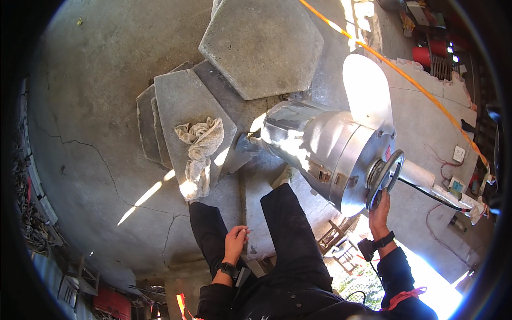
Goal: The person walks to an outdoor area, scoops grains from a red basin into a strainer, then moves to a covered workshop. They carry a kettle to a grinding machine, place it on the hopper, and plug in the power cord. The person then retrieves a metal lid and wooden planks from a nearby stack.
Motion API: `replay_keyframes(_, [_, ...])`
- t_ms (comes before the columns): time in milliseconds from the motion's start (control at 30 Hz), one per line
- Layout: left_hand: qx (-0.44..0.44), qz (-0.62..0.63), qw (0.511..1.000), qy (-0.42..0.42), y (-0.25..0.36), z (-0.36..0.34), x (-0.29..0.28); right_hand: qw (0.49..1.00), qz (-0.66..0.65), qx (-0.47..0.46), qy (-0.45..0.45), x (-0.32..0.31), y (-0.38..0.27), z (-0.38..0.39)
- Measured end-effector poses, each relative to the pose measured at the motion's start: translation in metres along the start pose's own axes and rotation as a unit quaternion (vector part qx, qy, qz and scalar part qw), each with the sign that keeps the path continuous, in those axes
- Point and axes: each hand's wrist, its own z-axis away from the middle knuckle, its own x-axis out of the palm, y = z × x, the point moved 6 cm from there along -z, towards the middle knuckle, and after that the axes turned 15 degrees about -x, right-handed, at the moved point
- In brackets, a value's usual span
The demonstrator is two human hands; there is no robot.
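Note:
My right hand (379, 212) grips the lower rim of a metal handwheel (396, 164) on the end of a large steel drum machine (320, 154). A pale rounded plate (365, 88) stands out from the machine, and a metal shaft (418, 176) with a black cable extends to the right. My left hand (236, 241) hovers over my dark-trousered legs, fingers loosely bent and apart, with nothing visible in it. Ahead of it, a crumpled beige cloth (202, 138) lies on a concrete slab (170, 98).
Stacked hexagonal slabs (261, 45) lie at the top. An orange cord (408, 77) crosses the upper right, near red objects (429, 50). A power strip (458, 153) and thin wires lie at the right. Clutter and a red object (112, 304) line the lower left edge.

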Motion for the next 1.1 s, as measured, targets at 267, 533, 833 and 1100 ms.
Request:
replay_keyframes(267, [0.004,0.007,1.0,-0.002,0.002,0.006,0.0,1.0,0.003,-0.01,0.025,0.001,-0.005,0.002])
replay_keyframes(533, [0.007,0.004,1.0,0.001,0.003,0.014,-0.004,1.0,-0.009,-0.012,0.012,0.005,-0.012,0.003])
replay_keyframes(833, [0.046,-0.064,0.997,-0.001,0.026,0.06,-0.031,0.999,-0.043,-0.026,0.022,-0.007,0.007,-0.007])
replay_keyframes(1100, [0.065,-0.156,0.981,0.097,0.052,0.107,-0.099,0.998,-0.042,-0.055,0.003,-0.011,0.018,-0.016])
